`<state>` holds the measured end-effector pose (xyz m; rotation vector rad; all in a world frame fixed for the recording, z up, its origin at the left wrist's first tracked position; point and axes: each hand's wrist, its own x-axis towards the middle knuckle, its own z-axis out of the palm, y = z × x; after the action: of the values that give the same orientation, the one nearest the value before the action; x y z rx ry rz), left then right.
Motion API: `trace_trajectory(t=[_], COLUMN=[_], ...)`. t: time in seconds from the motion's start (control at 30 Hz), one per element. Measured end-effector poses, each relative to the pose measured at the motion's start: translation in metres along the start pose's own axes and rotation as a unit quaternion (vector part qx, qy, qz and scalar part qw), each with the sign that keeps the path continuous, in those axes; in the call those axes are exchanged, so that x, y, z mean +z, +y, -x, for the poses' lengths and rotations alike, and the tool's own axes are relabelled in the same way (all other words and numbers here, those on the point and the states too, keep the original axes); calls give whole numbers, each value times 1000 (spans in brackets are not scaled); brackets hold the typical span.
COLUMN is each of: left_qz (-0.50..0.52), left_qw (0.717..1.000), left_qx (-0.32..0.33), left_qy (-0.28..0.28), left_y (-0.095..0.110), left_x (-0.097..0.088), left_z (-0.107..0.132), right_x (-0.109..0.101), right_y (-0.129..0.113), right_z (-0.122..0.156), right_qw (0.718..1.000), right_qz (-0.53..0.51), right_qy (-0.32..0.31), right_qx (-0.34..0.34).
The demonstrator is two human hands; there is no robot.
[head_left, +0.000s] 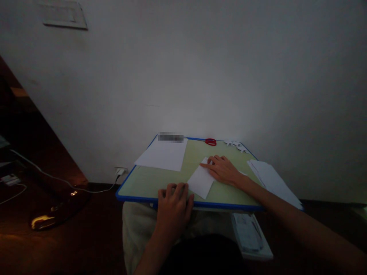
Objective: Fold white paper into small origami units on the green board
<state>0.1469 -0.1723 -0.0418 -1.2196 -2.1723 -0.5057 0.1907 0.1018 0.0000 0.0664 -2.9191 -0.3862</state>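
A folded white sheet of paper lies slantwise near the middle of the small table. My right hand rests on its upper right part, the index finger stretched across the paper and the other fingers bent, gripping nothing. By the front edge, my left hand lies with fingers apart and slightly curled over the tabletop. Its fingertips are close to the paper's lower left corner; whether they touch it I cannot tell. Part of the folded sheet is hidden under my right hand.
A flat white sheet covers the table's back left. Red-handled scissors and white paper cut-outs lie along the back. Stacked paper sits at the right edge. The pale green table has a blue rim; a wall stands behind.
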Motion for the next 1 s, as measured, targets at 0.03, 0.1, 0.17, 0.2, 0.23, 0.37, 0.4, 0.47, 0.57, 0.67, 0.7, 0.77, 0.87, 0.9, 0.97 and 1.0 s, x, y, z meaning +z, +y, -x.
trace_trajectory(t=[0.03,0.1,0.17,0.2,0.23,0.37,0.4,0.47,0.57,0.67,0.7,0.77,0.87,0.9,0.97,1.0], left_qz=[0,-1,-2,-2,-2,-2,-1,0,-5,0,7,26,75,84,75,63], left_qw=[1000,1000,1000,1000,1000,1000,1000,1000,999,994,991,983,970,968,962,960], left_qx=[0,-2,-3,-3,-3,-1,-2,-3,-9,-4,-3,-8,7,21,65,88], left_qy=[0,-1,-1,-3,-3,-8,-10,-19,-49,-110,-135,-181,-232,-236,-256,-257], left_y=[0,0,-1,-1,-1,-1,-1,-1,-1,-4,-7,-14,-23,-24,-24,-22], left_x=[1,2,3,3,3,3,3,2,-3,-11,-12,-9,10,19,38,46], left_z=[0,0,0,0,0,1,2,3,0,-18,-28,-56,-104,-118,-138,-144], right_x=[2,6,9,9,10,11,11,13,18,27,29,35,40,41,44,45], right_y=[5,15,23,27,30,35,35,35,35,35,34,33,31,30,30,29], right_z=[-1,-3,-5,-7,-8,-13,-14,-15,-19,-25,-27,-31,-33,-33,-32,-32], right_qw=[1000,999,999,998,997,997,997,998,996,987,981,971,964,963,963,963], right_qz=[5,17,28,32,35,34,33,25,-17,-100,-127,-163,-179,-180,-180,-178], right_qy=[1,-1,-11,-17,-23,-25,-21,-11,5,22,30,52,83,91,99,101], right_qx=[9,27,45,53,60,62,62,65,85,126,141,166,178,178,177,175])
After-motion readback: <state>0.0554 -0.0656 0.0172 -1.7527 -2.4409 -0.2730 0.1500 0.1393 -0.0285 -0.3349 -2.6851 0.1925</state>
